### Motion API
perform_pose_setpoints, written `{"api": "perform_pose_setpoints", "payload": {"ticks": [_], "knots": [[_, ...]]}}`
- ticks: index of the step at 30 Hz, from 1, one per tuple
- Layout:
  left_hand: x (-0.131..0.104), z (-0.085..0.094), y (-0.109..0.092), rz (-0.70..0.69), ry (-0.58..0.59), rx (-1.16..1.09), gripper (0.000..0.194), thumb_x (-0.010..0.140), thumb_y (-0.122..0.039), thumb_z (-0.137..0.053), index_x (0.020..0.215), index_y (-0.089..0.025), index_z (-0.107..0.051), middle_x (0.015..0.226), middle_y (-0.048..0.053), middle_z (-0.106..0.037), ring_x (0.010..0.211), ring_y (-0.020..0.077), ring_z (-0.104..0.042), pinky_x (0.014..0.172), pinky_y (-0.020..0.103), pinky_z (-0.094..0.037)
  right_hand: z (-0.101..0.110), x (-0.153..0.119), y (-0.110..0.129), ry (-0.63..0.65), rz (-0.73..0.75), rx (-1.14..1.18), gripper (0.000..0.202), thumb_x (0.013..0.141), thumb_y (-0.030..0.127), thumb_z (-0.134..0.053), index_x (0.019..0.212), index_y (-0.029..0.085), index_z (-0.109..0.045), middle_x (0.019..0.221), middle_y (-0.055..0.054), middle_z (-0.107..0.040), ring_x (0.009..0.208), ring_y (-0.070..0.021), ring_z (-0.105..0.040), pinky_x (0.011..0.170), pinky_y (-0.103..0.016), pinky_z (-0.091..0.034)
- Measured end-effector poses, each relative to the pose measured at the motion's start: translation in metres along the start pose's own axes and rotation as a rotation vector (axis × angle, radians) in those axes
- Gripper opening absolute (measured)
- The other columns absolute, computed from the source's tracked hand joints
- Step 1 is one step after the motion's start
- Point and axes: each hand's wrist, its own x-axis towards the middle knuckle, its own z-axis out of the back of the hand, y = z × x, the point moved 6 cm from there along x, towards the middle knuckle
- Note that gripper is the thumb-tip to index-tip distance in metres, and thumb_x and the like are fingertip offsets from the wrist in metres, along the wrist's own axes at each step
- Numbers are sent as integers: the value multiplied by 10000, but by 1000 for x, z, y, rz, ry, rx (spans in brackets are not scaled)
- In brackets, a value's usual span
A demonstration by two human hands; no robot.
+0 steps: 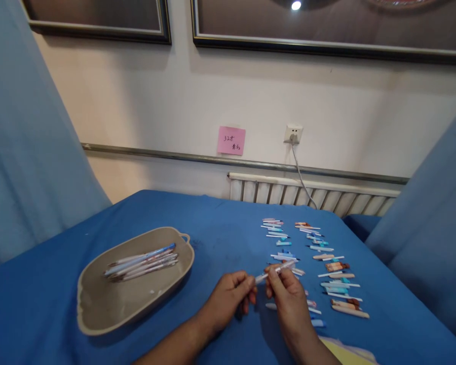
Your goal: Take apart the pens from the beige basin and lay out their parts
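A slim pale pen (262, 278) is held between my two hands over the middle of the blue table. My left hand (230, 296) pinches its left end between thumb and fingers. Toward its right end, my right hand (287, 299) grips a clear whitish barrel, fingers closed round it. Beneath and beyond my right hand lies a column of pen parts (275, 229) in white, blue and pink. A second column of pen parts (336, 288), some beige, brown and teal, runs along the right. To the left, a beige tray (117, 306) holds a bundle of pens (144, 264).
The table has a blue cloth (213, 228). A yellow item (345, 352) lies at the near edge, right of my right forearm. Behind the table stand a white radiator (273, 191) and a wall with a pink note (231, 141) and a plugged socket (293, 134).
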Motion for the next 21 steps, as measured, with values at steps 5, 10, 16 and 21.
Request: {"api": "perform_pose_setpoints", "payload": {"ticks": [5,10,16,21], "knots": [[0,-4,3,52,68,-83,532,716,-668,-529,790,-142,-561,638,8,-591,445,84,-488,402,186,-327,0,0,-1,10,-6,-10,337,788,508,-591,771,171,-599,530,59,-469,511,-108,-414,515,-226,-323],[4,5,1,-19,4,-31,446,648,-571,-679,694,-155,-527,530,-46,-515,426,64,-441,408,171,-313,-2,-1,0,33,0,-20,360,769,528,-600,805,169,-607,543,58,-470,508,-109,-407,508,-230,-318],[3,-2,8,80,107,-79,568,714,-698,-494,810,-143,-562,611,-3,-577,424,91,-482,405,206,-353,1,-1,-1,-7,-15,-45,351,767,522,-599,771,171,-613,526,53,-473,508,-116,-410,507,-232,-322],[5,5,5,0,15,-14,465,648,-602,-654,713,-158,-533,531,-53,-511,423,73,-442,413,190,-317,2,-1,-5,-5,-22,-57,331,760,503,-613,765,173,-615,524,56,-469,505,-114,-398,500,-230,-308]]}}
